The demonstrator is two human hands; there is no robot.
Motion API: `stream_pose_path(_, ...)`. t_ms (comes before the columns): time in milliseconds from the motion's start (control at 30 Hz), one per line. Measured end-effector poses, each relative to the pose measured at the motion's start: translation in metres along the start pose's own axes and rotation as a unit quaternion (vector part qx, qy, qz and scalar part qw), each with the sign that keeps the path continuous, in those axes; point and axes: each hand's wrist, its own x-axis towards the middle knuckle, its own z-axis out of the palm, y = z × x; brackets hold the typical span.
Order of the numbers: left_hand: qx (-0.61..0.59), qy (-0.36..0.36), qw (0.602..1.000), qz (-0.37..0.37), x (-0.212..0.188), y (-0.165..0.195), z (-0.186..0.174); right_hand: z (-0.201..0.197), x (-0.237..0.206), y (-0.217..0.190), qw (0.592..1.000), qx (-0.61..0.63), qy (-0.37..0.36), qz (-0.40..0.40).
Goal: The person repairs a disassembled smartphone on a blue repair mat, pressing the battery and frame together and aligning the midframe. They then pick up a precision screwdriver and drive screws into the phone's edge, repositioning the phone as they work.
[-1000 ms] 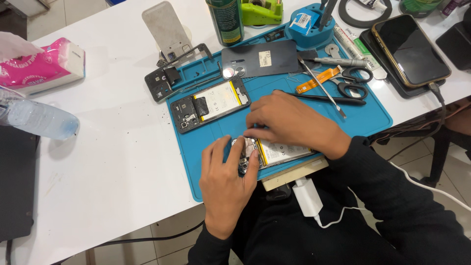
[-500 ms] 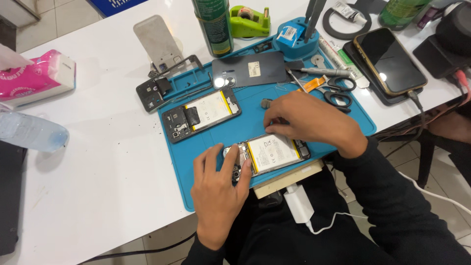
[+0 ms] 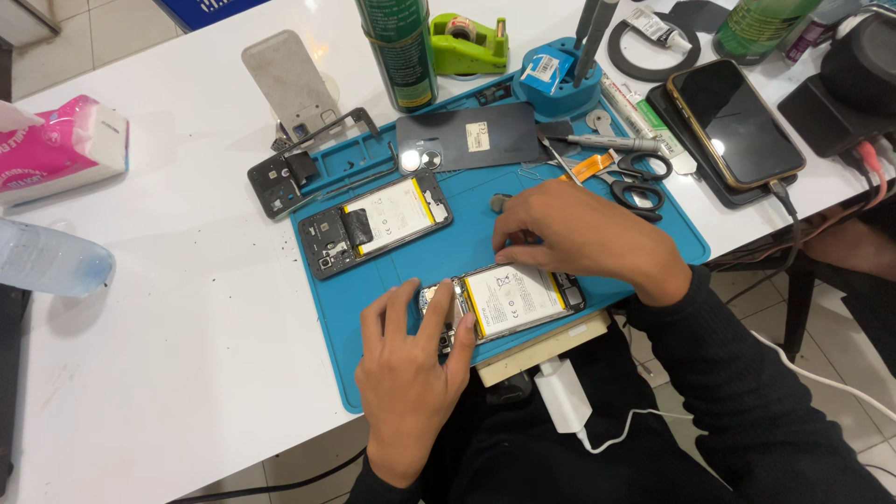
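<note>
Spreading across the middle of the white surface (image 3: 168,308), a blue work mat (image 3: 411,271) reaches to the near edge and carries most of the parts. On the mat's near edge lies an opened phone (image 3: 509,303), back cover off, its white battery face up; its long axis runs left to right along that edge, tilted a little, with the camera end toward the left hand. Under it a pale block (image 3: 546,345) juts over the surface's near edge.

The right hand (image 3: 583,233) hovers over the phone's far long side, fingertips (image 3: 509,257) pinched narrowly at the frame; whether they hold anything small I cannot tell. The left hand (image 3: 406,383) rests on the phone's left end, thumb and fingers closed around it in a holding grip.

Farther back on the mat a second opened phone (image 3: 378,224) lies at a similar slant, its battery bearing a yellow stripe. Behind it sits a dark back cover (image 3: 481,140) with a small white rectangular label. A green can (image 3: 397,51) stands at the mat's far edge beside a green tape dispenser (image 3: 467,42). Black-handled scissors (image 3: 635,177) lie at the mat's right side. A pink tissue pack (image 3: 61,149) sits at the surface's left edge, with a clear bottle (image 3: 51,261) nearer.
</note>
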Motion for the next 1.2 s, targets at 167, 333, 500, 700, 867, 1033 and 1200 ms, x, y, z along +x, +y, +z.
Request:
stream_pose_path(167,0.005,0.000,1.000,0.008,0.001,0.001,-0.003,0.004,0.004,-0.007,1.000,-0.013,-0.002,-0.017)
stream_pose_path(333,0.006,0.003,1.000,0.012,0.002,0.000,-0.004,0.004,0.008,-0.008,1.000,-0.008,-0.013,-0.012)
stream_pose_path(500,-0.002,0.001,1.000,0.003,0.002,0.000,-0.003,0.006,0.009,-0.008,1.000,-0.006,-0.006,-0.012)
stream_pose_path(700,-0.012,0.008,1.000,-0.009,0.002,0.002,-0.004,0.017,0.004,-0.015,0.993,-0.032,0.037,-0.107)
stream_pose_path(867,-0.020,0.013,1.000,-0.012,0.002,0.002,-0.004,0.025,0.002,-0.016,0.990,-0.032,0.030,-0.131)
stream_pose_path(1033,-0.070,0.040,0.996,-0.023,0.000,0.000,-0.003,0.030,0.000,-0.015,0.989,-0.040,0.043,-0.133)
stream_pose_path(1200,-0.073,0.047,0.996,-0.028,-0.001,-0.002,-0.003,0.028,0.000,-0.015,0.988,-0.032,0.051,-0.143)
